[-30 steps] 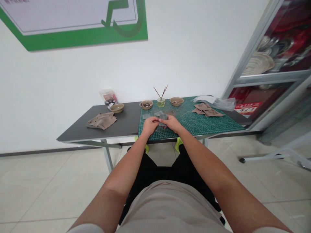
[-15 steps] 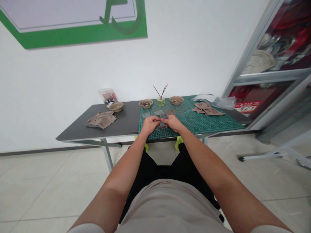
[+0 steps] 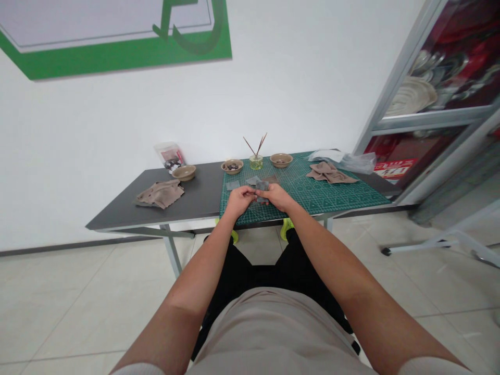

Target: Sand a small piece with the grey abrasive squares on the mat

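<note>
Both of my hands meet above the front part of a green cutting mat. In my right hand is a small grey square piece, thin and slightly see-through, gripped between thumb and fingers. My left hand is closed in a pinch right beside it, its fingertips close to the piece's left edge; what lies between them is too small to make out. Another grey square lies flat on the mat left of my hands. One more pale grey piece lies just behind them.
Along the back stand a bowl of dark round bits, a glass jar with sticks and another bowl. Further left are a third bowl, a plastic pouch and brown cloth. More cloth and clear plastic bags lie right.
The grey square in my right hand now stands up more plainly above the fingers. My hands have barely moved; the whole view has shifted slightly.
</note>
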Available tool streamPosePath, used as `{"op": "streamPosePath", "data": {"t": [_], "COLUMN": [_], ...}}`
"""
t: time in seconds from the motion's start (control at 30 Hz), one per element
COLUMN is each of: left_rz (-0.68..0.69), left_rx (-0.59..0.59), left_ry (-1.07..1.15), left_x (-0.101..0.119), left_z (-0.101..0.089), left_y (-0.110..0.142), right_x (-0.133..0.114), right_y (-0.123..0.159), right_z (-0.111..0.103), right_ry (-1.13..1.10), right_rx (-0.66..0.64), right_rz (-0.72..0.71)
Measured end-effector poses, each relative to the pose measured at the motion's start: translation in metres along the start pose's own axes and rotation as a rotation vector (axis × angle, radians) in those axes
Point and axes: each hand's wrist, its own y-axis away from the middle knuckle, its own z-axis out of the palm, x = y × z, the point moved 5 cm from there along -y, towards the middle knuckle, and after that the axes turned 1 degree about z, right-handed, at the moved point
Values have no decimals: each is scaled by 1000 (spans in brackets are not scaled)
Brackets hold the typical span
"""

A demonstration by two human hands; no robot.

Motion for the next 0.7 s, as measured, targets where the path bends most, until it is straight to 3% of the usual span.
{"op": "streamPosePath", "data": {"t": [0.27, 0.43, 0.6, 0.7], "left_rz": [150, 100, 31, 58], "left_rx": [50, 58, 24, 13], "left_ry": [-97, -88, 12, 9], "left_x": [1, 0, -5, -3], "left_z": [-1, -2, 1, 0], "left_y": [0, 2, 3, 2], "right_x": [0, 2, 0, -2], "right_y": [0, 0, 1, 2], "right_z": [0, -1, 0, 1], "right_ry": [1, -37, -38, 9], "right_rx": [62, 112, 62, 37], "right_rz": [5, 23, 17, 18]}}
